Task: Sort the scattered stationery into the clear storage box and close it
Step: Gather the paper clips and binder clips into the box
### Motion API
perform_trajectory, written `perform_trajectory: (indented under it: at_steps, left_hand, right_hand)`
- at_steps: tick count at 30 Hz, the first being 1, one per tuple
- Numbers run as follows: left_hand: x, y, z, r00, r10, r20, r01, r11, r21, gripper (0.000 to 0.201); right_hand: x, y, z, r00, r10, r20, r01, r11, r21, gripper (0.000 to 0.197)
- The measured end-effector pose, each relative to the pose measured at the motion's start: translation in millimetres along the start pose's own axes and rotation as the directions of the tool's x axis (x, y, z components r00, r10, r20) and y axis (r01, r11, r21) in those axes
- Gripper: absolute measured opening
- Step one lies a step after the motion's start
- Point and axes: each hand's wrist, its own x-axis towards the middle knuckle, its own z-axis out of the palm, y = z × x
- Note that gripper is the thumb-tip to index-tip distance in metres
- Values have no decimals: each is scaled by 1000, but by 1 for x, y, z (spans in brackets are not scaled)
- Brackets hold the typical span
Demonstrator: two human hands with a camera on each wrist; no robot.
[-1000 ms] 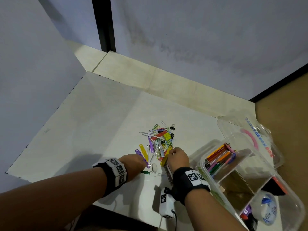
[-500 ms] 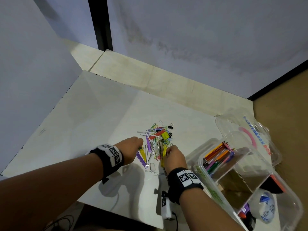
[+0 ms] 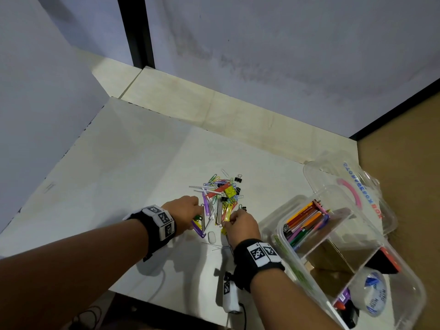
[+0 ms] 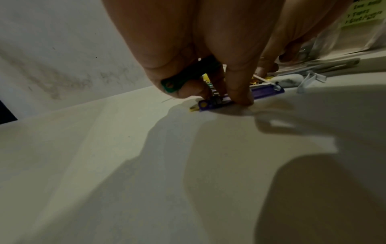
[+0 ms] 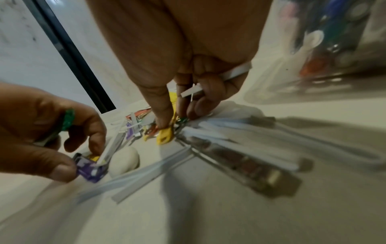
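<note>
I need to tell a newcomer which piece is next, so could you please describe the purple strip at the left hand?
Start at the pile of clips on the white table. At its near-left edge is the left hand. The purple strip lies flat under its fingertips, the only purple piece there.

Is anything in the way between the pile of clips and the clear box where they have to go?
Nothing visible blocks it. The clear storage box stands open right of the pile of clips, its lid lying behind it. Only bare table lies between, beside the right hand.

Bare forearms; black wristbands [image 3: 158, 226] bearing white square-patterned markers.
</note>
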Motion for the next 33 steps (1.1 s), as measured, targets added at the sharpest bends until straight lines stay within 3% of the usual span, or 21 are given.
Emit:
perform_trajectory:
  at_steps: [4, 9, 13, 16, 19, 23, 27, 33]
  left_hand:
    - [0, -3, 4, 999, -9, -37, 7, 999, -32, 39]
    - [3, -3, 5, 998, -2, -58, 1, 1000, -24, 37]
    - [4, -3, 8, 998, 7, -67, -7, 1000, 4, 33]
    - [4, -2, 9, 997, 18, -71, -16, 999, 32, 31]
    - [3, 0, 8, 996, 35, -77, -28, 996, 88, 32]
    - [2, 3, 7, 994, 53, -92, -38, 987, 156, 30]
    - [3, 7, 6, 994, 66, -88, -45, 974, 223, 33]
    - [10, 24, -1, 998, 46, -30, -35, 953, 300, 29]
  right_hand:
    - [-3, 9, -1, 998, -4, -62, 12, 993, 116, 21]
    - [-15, 9, -6, 969, -208, -135, 181, 965, -187, 24]
    - [-28, -3, 9, 951, -308, -12, 289, 904, -315, 23]
    - [-32, -7, 21, 953, -300, 46, 295, 876, -382, 26]
    - [-33, -6, 17, 959, -279, 37, 277, 912, -301, 20]
    - [-40, -2, -5, 970, -241, -39, 238, 969, -70, 9]
    - [-59, 5, -39, 959, -249, -137, 272, 943, 194, 15]
    - [-90, 19, -104, 913, -265, -309, 345, 907, 241, 26]
